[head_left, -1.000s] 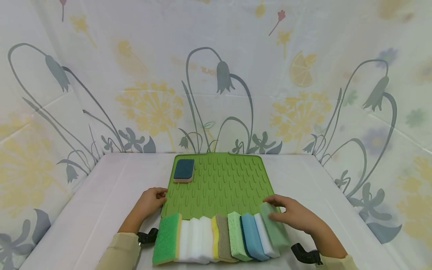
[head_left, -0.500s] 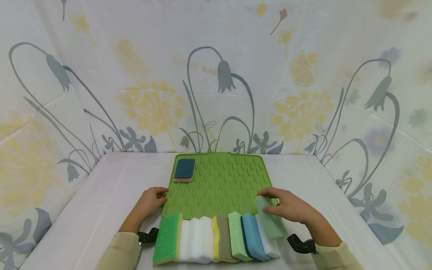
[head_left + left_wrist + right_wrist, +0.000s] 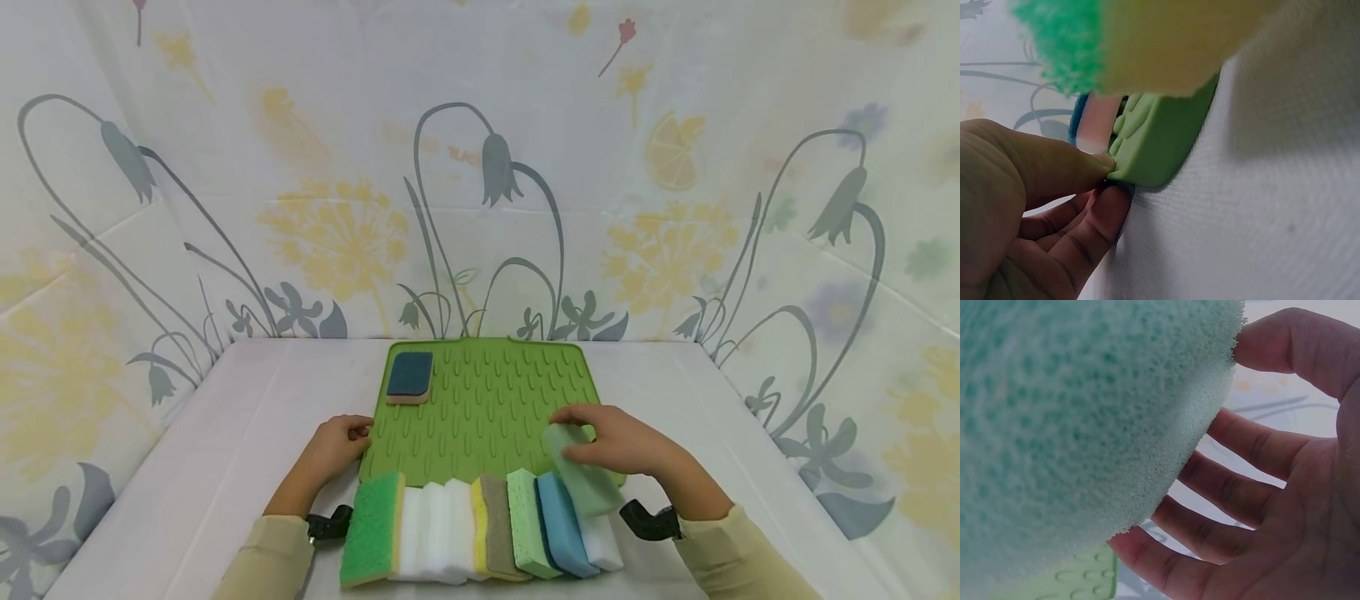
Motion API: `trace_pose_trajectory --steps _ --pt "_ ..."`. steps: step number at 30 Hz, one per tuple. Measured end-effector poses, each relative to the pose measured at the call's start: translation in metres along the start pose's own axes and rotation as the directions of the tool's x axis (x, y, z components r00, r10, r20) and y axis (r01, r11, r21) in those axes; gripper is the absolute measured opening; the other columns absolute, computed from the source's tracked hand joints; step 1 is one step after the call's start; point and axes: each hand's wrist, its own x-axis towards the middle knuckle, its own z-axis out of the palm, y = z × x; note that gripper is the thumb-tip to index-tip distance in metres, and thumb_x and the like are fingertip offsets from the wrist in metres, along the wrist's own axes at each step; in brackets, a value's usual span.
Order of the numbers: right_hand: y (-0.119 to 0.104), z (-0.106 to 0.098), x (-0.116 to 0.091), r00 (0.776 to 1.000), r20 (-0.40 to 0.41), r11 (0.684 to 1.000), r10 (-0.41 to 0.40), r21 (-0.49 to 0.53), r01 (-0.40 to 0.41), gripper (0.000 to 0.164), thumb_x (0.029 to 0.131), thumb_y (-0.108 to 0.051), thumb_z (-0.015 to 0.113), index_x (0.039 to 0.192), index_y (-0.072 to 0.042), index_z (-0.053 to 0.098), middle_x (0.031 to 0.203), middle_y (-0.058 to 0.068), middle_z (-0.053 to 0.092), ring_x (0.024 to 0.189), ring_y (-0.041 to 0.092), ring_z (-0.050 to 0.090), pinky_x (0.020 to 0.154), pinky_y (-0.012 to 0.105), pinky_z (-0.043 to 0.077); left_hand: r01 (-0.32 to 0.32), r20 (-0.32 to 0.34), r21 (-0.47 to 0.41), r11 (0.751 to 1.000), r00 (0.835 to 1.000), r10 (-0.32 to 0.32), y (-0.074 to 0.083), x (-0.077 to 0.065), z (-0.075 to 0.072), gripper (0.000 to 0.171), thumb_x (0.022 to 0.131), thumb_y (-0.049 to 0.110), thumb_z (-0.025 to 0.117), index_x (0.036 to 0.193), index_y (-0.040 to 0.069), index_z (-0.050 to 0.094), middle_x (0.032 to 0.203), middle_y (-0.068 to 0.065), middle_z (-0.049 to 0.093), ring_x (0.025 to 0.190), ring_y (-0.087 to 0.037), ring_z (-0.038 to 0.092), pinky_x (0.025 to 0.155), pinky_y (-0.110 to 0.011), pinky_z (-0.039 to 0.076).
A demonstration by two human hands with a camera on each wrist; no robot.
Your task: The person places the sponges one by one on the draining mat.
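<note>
My right hand holds a pale green sponge between thumb and fingers, tilted above the right end of a row of sponges. Its porous face fills much of the right wrist view, with the fingertips along one edge. At the left edge of a green ridged silicone mat, my left hand pinches the rim. The left wrist view shows the thumb on top of the mat's edge and the fingers below. A sponge with a dark blue top lies on the mat's far left corner.
Along the mat's near edge stands a row: a green and yellow sponge, several white sponges, a grey-brown and yellow one, a light green one, a blue one and a white one. A patterned cloth hangs behind.
My right hand has lifted the pale green sponge from the row's right end and carried it left and slightly forward, over its neighbours. The left hand has stayed at the mat's edge.
</note>
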Motion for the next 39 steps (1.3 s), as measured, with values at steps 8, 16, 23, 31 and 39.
trace_pose_trajectory --steps 8,16,23,31,39 --pt "-0.011 -0.003 0.011 0.999 0.021 0.999 -0.026 -0.026 0.026 0.044 0.09 -0.026 0.064 0.131 -0.012 0.058 0.13 0.003 0.061 0.123 0.027 0.054 0.099 0.051 0.045 -0.005 0.001 0.003 1.0 1.0 0.005 0.0 0.002 0.0 0.038 0.092 0.011 0.06 0.128 -0.002 0.061 0.105 -0.012 0.068 0.094 -0.023 0.063 0.073 -0.036 0.052" --pt "-0.025 -0.009 0.019 0.999 0.032 0.997 -0.029 -0.066 0.031 0.044 0.09 -0.027 0.064 0.131 -0.013 0.058 0.13 0.004 0.06 0.121 0.026 0.055 0.095 0.047 0.047 -0.005 -0.001 0.004 1.0 1.0 0.005 -0.002 0.002 0.001 0.037 0.092 0.011 0.061 0.127 -0.002 0.061 0.105 -0.012 0.067 0.094 -0.023 0.063 0.073 -0.038 0.052" --pt "-0.036 -0.009 0.027 0.999 0.03 0.996 -0.024 -0.083 0.026 0.045 0.089 -0.028 0.064 0.131 -0.013 0.058 0.129 0.003 0.06 0.119 0.023 0.056 0.092 0.041 0.048 -0.007 0.001 0.005 1.0 1.0 0.007 -0.002 0.002 0.001 0.037 0.092 0.011 0.061 0.126 -0.002 0.062 0.101 -0.01 0.068 0.09 -0.02 0.062 0.072 -0.036 0.051" --pt "-0.046 -0.008 0.04 0.998 0.03 0.992 -0.046 -0.113 0.049 0.044 0.09 -0.028 0.064 0.132 -0.016 0.058 0.13 0.002 0.06 0.118 0.022 0.056 0.09 0.039 0.049 -0.01 -0.003 0.003 1.0 1.0 0.01 -0.003 0.001 0.001 0.037 0.092 0.01 0.061 0.126 -0.003 0.062 0.101 -0.01 0.068 0.089 -0.02 0.062 0.071 -0.035 0.051" --pt "-0.056 -0.005 0.051 0.998 0.032 0.993 -0.052 -0.105 0.055 0.046 0.09 -0.029 0.063 0.134 -0.015 0.057 0.132 0.002 0.059 0.119 0.021 0.056 0.091 0.04 0.049 -0.008 -0.001 0.003 1.0 1.0 0.008 -0.002 0.002 0.001 0.037 0.092 0.011 0.061 0.126 -0.003 0.062 0.102 -0.012 0.068 0.092 -0.022 0.063 0.072 -0.036 0.052"
